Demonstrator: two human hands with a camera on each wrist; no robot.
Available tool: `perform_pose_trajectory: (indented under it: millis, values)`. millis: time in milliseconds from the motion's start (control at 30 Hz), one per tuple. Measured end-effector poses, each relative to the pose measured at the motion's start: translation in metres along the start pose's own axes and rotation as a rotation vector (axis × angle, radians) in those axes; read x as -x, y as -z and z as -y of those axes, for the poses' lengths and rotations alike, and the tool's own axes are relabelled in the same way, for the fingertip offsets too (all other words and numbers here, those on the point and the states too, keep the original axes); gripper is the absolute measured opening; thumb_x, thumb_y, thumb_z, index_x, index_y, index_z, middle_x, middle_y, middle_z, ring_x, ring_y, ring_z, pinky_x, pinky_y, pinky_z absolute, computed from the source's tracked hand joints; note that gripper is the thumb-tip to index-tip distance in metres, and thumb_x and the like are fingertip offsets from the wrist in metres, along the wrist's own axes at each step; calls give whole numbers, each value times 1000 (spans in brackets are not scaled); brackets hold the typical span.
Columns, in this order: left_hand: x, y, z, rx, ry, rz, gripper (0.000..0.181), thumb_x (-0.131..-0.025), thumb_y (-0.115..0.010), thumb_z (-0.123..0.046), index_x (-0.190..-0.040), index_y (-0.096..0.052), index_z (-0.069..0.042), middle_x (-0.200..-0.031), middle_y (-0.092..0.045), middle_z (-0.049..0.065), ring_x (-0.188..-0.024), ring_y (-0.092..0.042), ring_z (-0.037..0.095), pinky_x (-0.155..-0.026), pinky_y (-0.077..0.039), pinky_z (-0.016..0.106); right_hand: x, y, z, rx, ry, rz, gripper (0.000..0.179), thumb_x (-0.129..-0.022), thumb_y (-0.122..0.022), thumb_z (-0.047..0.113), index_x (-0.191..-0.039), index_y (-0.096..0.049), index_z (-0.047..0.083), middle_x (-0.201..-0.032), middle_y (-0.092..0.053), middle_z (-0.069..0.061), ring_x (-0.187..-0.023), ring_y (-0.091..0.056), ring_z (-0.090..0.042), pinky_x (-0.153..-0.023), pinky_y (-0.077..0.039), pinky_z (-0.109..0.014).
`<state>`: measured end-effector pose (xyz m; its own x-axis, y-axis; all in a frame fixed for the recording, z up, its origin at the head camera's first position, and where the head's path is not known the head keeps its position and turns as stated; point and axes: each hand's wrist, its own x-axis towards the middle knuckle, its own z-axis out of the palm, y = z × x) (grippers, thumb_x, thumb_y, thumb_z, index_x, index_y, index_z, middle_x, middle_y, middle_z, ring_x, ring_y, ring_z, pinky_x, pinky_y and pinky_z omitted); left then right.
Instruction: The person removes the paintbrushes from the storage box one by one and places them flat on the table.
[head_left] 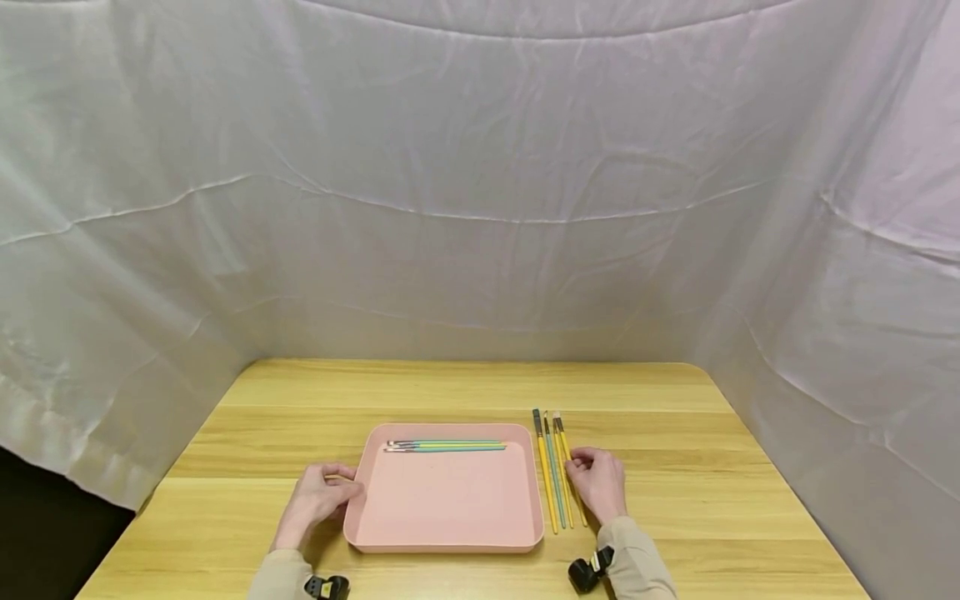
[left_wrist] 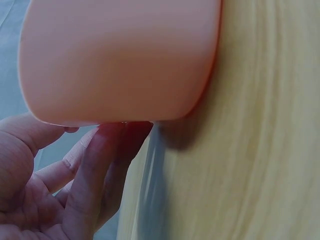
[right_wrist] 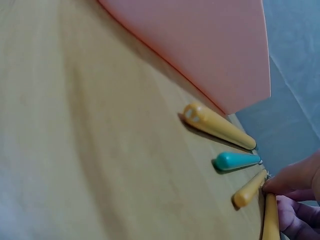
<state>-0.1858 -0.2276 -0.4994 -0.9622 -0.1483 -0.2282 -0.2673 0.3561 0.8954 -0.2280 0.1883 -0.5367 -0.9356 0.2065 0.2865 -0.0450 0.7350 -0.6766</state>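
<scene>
A pink tray lies on the table, with my left hand at its left side. The left thumb is at the rim while the fingers touch the outer wall, so the hand grips that edge. To the right of the tray, my right hand pinches the handle of the rightmost yellow paintbrush between thumb and finger. Beside it on the wood lie a thinner yellow paintbrush, a teal paintbrush and a yellow paintbrush with a wide dark head, handles toward me.
Several slim teal and yellow paintbrushes lie crosswise near the far end inside the tray. Under everything is a wooden table. Pale grey cloth hangs behind the table and along both sides.
</scene>
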Motion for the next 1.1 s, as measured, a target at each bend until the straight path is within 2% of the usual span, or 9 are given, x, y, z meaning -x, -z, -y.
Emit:
perform_pose_trajectory:
  millis: [367, 867, 1100]
  values:
    - [-1, 0, 1, -11, 2, -3, 30, -77, -71, -1, -104, -67, 11, -79, -75, 13, -66, -66, 15, -58, -54, 29, -1, 1, -1, -2, 9, 11, 13, -79, -73, 5, -89, -77, -2, -74, -73, -7, -65, -61, -11, -62, -47, -24]
    - [0, 1, 0, 6, -15, 11, 27, -78, -71, -1, -102, -67, 11, -76, -74, 11, -64, -65, 15, -58, -53, 29, -1, 4, 2, -23, -20, 38, 14, -81, -73, 7, -92, -77, -2, -77, -73, -8, -67, -61, -12, -64, -48, -24]
    - [0, 1, 0, -5, -10, 7, 27, -78, -71, -2, -102, -67, 10, -77, -74, 12, -65, -65, 15, -58, -53, 29, -1, 5, 1, -43, -43, 75, 16, -83, -73, 9, -94, -77, -1, -78, -74, -7, -69, -62, -11, -64, -49, -22]
